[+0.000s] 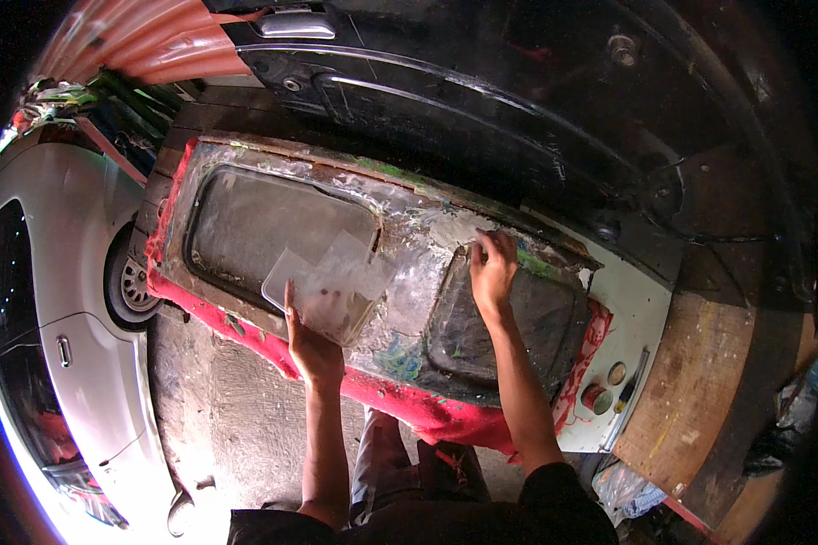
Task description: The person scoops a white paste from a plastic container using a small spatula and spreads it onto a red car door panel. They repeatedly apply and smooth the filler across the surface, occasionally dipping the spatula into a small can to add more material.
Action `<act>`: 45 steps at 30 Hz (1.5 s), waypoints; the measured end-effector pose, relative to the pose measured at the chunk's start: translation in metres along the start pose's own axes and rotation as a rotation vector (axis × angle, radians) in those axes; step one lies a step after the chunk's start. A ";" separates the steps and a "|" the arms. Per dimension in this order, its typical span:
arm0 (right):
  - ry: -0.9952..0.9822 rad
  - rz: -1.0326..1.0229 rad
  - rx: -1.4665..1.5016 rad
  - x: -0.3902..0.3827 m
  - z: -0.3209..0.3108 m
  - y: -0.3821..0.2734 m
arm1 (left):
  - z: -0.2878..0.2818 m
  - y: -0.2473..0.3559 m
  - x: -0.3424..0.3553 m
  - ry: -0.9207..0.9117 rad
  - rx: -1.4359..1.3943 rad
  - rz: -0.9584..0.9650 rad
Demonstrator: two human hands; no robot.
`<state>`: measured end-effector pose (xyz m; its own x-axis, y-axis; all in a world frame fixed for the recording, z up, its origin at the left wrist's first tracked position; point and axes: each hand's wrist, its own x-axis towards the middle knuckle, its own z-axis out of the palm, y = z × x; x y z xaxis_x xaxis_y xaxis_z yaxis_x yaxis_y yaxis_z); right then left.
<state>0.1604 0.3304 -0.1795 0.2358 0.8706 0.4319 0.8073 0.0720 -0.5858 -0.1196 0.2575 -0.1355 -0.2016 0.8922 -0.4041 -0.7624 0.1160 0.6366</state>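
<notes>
My left hand (315, 354) grips a few translucent plastic sheets (323, 295) from below. Its thumb lies along their left edge, and fingertips show faintly through them. The sheets are over a worn metal panel (400, 282) with patchy, peeling paint and two rounded recesses. They overlap the lower right corner of the left recess (273, 222). My right hand (493, 272) is at the panel's far side, above the right recess (509, 327), beside a pale grey smeared patch (459, 227). Its fingers are bent and closed together; whatever they hold, if anything, is hidden.
Red cloth (445, 418) lies under the panel on a white-topped surface (641, 318). A small tin (596, 398), a round lid (617, 373) and a yellow-and-black tool (624, 397) rest at right. A dark vehicle body (518, 100) rises behind; a silver car (82, 300) stands left.
</notes>
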 end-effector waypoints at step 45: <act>-0.434 0.323 1.077 -0.022 -0.180 -0.144 | 0.093 0.076 -0.137 -0.451 -0.068 0.078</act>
<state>0.1363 0.2133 0.0182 -0.0244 0.9996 0.0141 -0.1698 0.0098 -0.9854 -0.0924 0.1853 0.0292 0.0159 0.9997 -0.0209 -0.7970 0.0253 0.6035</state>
